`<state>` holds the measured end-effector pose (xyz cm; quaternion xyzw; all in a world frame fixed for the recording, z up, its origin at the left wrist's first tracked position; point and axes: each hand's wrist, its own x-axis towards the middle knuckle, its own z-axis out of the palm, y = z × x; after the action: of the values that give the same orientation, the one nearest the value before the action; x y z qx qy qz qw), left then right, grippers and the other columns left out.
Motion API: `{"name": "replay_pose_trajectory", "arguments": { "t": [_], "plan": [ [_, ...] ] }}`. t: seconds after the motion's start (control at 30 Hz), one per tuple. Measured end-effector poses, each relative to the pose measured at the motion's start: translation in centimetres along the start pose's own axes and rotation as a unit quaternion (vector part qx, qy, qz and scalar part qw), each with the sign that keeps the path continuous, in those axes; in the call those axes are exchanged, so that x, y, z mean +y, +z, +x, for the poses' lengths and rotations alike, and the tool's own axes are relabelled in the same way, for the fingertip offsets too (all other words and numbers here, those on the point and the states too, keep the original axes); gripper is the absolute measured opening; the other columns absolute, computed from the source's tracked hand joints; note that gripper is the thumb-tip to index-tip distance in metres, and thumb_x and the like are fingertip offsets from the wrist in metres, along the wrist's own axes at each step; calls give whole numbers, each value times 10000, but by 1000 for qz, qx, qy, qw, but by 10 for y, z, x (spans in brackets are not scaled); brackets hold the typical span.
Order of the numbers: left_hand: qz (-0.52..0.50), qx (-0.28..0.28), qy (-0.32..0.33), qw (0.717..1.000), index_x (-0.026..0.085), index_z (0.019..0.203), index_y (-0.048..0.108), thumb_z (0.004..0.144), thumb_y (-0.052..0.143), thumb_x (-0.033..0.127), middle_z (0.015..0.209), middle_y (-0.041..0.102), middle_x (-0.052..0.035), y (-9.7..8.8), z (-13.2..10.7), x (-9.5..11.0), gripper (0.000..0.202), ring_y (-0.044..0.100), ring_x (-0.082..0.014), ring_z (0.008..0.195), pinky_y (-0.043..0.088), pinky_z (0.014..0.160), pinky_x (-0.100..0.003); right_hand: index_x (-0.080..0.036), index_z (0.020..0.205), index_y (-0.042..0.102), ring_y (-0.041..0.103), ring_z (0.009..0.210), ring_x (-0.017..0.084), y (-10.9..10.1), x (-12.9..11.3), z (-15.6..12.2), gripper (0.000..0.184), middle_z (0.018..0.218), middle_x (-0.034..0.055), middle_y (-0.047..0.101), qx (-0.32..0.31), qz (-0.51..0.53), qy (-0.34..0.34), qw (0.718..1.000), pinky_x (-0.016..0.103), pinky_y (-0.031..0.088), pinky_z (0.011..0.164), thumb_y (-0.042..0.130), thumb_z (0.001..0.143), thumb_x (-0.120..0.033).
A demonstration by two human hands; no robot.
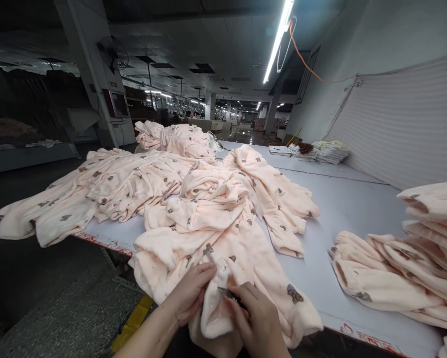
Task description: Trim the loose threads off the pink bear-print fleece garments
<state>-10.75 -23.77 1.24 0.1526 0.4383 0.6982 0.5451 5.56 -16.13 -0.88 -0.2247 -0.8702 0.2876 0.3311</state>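
A pale pink fleece garment (pixel 245 258) with small grey-brown animal prints lies bunched at the table's near edge. My left hand (pixel 191 294) pinches a fold of it, with thumb and fingers closed on the cloth. In my right hand (pixel 259 318) is a pair of small dark thread snips (pixel 227 293), its metal tip touching the raised fold just right of my left fingers. The snips' handle is mostly hidden by my fingers. Part of the garment hangs over the edge towards me.
More pink garments are heaped on the left (pixel 134 184) and at the back (pixel 188 139) of the white table (pixel 316 283). A folded stack (pixel 391 278) sits at the right. White cloth bundles (pixel 329 151) lie far right, beside a hanging striped sheet (pixel 402 109). Something yellow (pixel 132 323) is on the floor.
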Motion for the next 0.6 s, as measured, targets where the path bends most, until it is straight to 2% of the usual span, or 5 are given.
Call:
{"name": "replay_pose_trajectory", "arguments": {
  "t": [0.1, 0.23, 0.33, 0.47, 0.6],
  "plan": [
    [-27, 74, 90, 993, 170, 845, 671, 767, 669, 266, 813, 727, -30, -16, 12, 29, 124, 672, -194, 868, 518, 791, -281, -235, 967, 601, 633, 681, 181, 9, 3, -12, 184, 785, 31, 661, 7, 40, 30, 999, 244, 471, 603, 495, 871, -353],
    [-66, 131, 155, 977, 215, 988, 644, 878, 490, 395, 954, 736, -58, -43, 27, 81, 261, 618, -272, 1077, 520, 881, -399, -223, 1072, 552, 640, 598, 199, 62, 14, -41, 399, 765, 24, 687, -28, -77, -27, 996, 257, 478, 548, 663, 724, -385],
    [-79, 152, 180, 969, 246, 959, 635, 920, 411, 394, 940, 744, -31, -52, 26, 100, 271, 615, -265, 1088, 532, 866, -405, -214, 893, 611, 637, 589, 215, 91, 27, -47, 157, 715, 48, 680, -36, -167, -63, 983, 278, 466, 556, 585, 742, -175],
    [-61, 139, 178, 972, 202, 872, 644, 831, 600, 212, 830, 748, 0, -45, 11, 84, 60, 669, -211, 958, 540, 849, -324, -211, 814, 583, 617, 610, 177, 65, 35, -29, 176, 709, 21, 646, -40, -90, -28, 995, 235, 444, 553, 513, 704, -91],
    [-48, 83, 142, 985, 147, 832, 656, 778, 677, 213, 827, 740, -51, -24, -7, 55, 88, 688, -210, 864, 542, 833, -322, -210, 788, 579, 566, 681, 170, 14, 23, -2, 98, 720, 3, 603, -49, 132, 113, 984, 241, 445, 625, 510, 848, -245]
  ]
}}
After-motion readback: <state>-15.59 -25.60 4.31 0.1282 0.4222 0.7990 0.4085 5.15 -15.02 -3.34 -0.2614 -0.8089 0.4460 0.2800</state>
